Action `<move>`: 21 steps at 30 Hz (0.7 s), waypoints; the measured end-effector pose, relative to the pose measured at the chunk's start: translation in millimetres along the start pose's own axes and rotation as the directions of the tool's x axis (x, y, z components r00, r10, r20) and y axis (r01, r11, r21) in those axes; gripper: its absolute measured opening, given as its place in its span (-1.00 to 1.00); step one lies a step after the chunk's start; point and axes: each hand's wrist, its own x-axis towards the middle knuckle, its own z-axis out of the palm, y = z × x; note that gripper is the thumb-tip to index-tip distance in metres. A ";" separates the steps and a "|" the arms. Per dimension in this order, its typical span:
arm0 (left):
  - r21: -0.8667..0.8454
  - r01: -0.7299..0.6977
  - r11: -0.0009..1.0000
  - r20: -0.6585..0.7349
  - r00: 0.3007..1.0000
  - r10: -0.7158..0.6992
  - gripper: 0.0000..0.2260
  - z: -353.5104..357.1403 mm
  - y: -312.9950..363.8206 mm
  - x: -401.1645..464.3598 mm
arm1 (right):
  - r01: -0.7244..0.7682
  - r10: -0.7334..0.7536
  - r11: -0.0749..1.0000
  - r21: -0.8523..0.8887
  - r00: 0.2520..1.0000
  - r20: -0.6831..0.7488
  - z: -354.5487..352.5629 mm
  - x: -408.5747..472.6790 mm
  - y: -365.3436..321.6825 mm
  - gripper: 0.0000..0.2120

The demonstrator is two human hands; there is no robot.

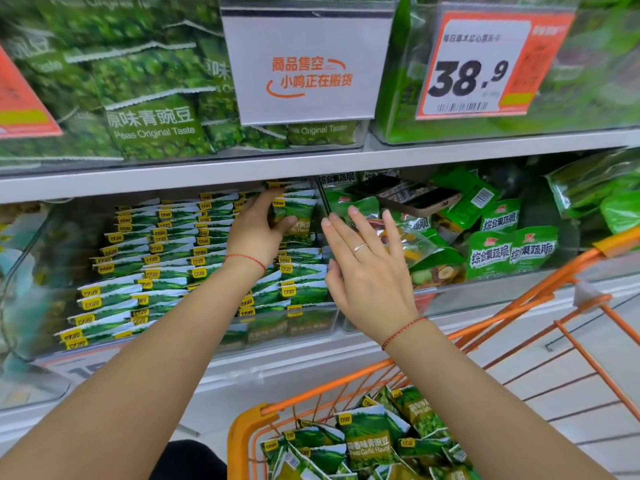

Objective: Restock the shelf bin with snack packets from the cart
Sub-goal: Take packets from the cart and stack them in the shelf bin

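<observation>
The left hand [258,230] pinches a garlic pea packet [294,211] at the top of the clear shelf bin [294,327], the right hand [363,268] spread empty beside it; light, crinkly, probably slippery film, best gripped by its crimped edge.

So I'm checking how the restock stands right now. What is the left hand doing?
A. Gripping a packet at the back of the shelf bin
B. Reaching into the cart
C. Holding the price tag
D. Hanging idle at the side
A: the left hand curls round a green snack packet at the back right of the shelf bin, while the right hand is open beside it.
</observation>
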 end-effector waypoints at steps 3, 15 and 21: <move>0.116 -0.010 0.993 0.069 0.998 0.002 -0.58 -2.3 0.1 1.6 | 0.003 -0.003 1.000 0.006 1.000 -0.001 1.0 0.1 -0.3 -0.56; 0.135 -0.086 0.987 0.080 0.994 0.076 -0.56 -32.9 17.3 -38.3 | 0.088 -0.059 0.976 0.201 0.988 -0.145 -44.0 -18.6 17.4 -0.65; -0.014 -0.487 0.873 -0.081 0.871 0.485 -0.78 -51.0 49.3 -121.3 | 0.155 -0.128 0.959 0.238 0.984 -0.124 -83.0 -81.6 49.3 -0.80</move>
